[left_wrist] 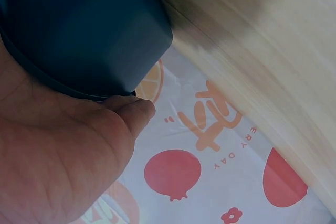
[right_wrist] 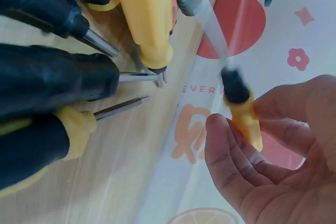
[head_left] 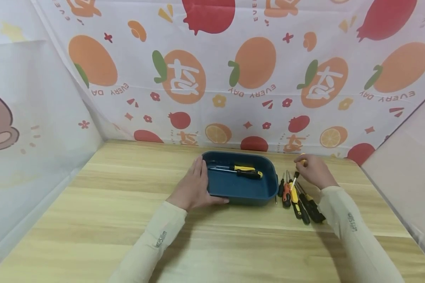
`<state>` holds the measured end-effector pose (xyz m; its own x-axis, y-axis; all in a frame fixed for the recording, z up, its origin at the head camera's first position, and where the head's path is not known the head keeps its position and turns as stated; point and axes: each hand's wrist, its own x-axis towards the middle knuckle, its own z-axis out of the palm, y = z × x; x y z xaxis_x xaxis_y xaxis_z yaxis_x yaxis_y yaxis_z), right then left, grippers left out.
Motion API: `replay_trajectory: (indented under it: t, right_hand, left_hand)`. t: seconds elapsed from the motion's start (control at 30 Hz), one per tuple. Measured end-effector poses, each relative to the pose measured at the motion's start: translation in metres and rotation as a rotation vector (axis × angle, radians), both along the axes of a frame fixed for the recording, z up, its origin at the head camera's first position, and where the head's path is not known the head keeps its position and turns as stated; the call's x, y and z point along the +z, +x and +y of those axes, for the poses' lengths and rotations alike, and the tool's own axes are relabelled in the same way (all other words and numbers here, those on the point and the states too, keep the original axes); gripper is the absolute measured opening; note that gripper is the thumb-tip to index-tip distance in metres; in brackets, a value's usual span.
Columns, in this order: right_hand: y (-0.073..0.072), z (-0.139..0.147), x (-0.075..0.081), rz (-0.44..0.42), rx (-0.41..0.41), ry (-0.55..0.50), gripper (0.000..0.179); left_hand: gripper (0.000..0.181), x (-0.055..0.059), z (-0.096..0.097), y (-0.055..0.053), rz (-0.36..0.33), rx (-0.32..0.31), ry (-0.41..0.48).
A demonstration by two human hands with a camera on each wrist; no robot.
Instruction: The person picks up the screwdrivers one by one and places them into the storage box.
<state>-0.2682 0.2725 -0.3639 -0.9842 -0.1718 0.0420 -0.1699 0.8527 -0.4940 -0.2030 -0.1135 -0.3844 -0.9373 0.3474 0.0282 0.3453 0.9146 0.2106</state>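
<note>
A screwdriver (right_wrist: 243,116) with a short yellow and black handle is pinched between the thumb and fingertips of my right hand (head_left: 315,169). Its blurred pale shaft points down over the pile of tools. Against the left end of a dark blue plastic bin (head_left: 241,192) rests my left hand (head_left: 194,186), fingers straight along the rim and thumb stretched along the front wall. Inside the bin, a black-handled screwdriver (head_left: 249,174) lies beside a yellow-handled tool (head_left: 244,168). In the left wrist view the bin wall (left_wrist: 105,40) hides part of that hand.
Right of the bin lie several screwdrivers, among them an orange and black one (head_left: 286,195), a yellow one (head_left: 294,194) and large black ones (head_left: 313,210). A fruit-print curtain (head_left: 212,78) stands behind the wooden table (head_left: 92,220).
</note>
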Motion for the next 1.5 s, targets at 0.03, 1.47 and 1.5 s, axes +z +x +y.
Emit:
replay_trajectory:
  t: [0.03,1.47,1.5]
  right_hand:
    - [0.000,0.001,0.000,0.006,0.003,-0.007,0.033]
    - [0.006,-0.013,0.018,0.060,-0.013,-0.052,0.041]
    - [0.006,-0.016,0.019,0.075,-0.015,-0.046,0.038]
  left_hand:
    - [0.140,0.000,0.000,0.000,-0.002,0.001,0.002]
    - [0.140,0.000,-0.001,-0.006,0.005,-0.007,-0.038]
    - [0.140,0.000,-0.001,-0.005,0.003,-0.007,-0.034]
